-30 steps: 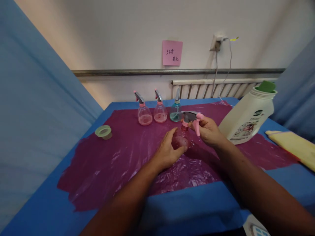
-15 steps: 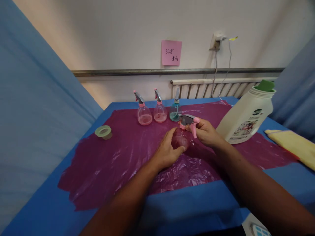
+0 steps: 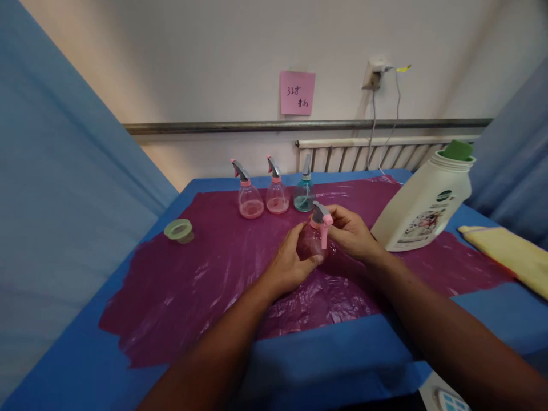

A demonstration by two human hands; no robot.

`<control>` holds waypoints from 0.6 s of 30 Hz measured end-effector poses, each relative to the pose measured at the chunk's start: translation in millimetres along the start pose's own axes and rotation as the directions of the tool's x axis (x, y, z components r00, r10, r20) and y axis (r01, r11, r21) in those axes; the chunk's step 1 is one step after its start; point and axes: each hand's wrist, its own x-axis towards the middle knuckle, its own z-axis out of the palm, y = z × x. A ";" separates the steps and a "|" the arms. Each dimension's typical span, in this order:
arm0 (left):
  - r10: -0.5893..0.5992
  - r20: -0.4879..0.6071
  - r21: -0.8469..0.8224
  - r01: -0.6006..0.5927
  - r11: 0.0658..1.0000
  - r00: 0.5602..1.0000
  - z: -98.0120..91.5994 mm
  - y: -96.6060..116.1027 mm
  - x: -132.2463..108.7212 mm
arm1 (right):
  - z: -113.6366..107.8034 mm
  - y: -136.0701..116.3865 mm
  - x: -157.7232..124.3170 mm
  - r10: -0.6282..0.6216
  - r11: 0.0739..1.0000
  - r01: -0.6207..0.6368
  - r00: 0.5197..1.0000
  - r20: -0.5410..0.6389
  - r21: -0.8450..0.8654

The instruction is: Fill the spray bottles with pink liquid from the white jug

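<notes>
A clear spray bottle (image 3: 309, 243) with a grey and pink trigger head stands on the purple plastic sheet (image 3: 205, 274). Wrapped round its body from the left is my left hand (image 3: 291, 260). My right hand (image 3: 351, 231) has its fingers closed at the right side of the trigger head (image 3: 321, 216), whose pink lever points toward me. Behind stand two spray bottles with pink liquid, one at the left (image 3: 250, 202) and one beside it (image 3: 277, 198), and a teal one (image 3: 303, 196).
A large white jug (image 3: 422, 208) with a green piece in its mouth stands tilted at the right, near a yellow cloth (image 3: 505, 251). At the left sits a small greenish tub (image 3: 178, 229). A radiator (image 3: 342, 155) runs behind the blue table (image 3: 342, 354).
The trigger head has turned on the bottle, its lever swinging from the right round toward me. My right hand has shifted slightly with it; my left hand keeps its hold.
</notes>
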 end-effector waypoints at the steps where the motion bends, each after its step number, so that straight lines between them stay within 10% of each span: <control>1: 0.000 0.010 0.011 0.000 1.000 1.000 -0.6 1.0 0.0 | 1.9 1.4 0.3 0.002 1.000 -0.002 1.000 -0.016 0.017; 18: 0.234 0.050 0.056 -0.237 0.970 0.971 -1.3 -7.4 3.7 | 10.8 11.0 2.3 -0.043 0.990 0.052 0.997 -0.069 0.133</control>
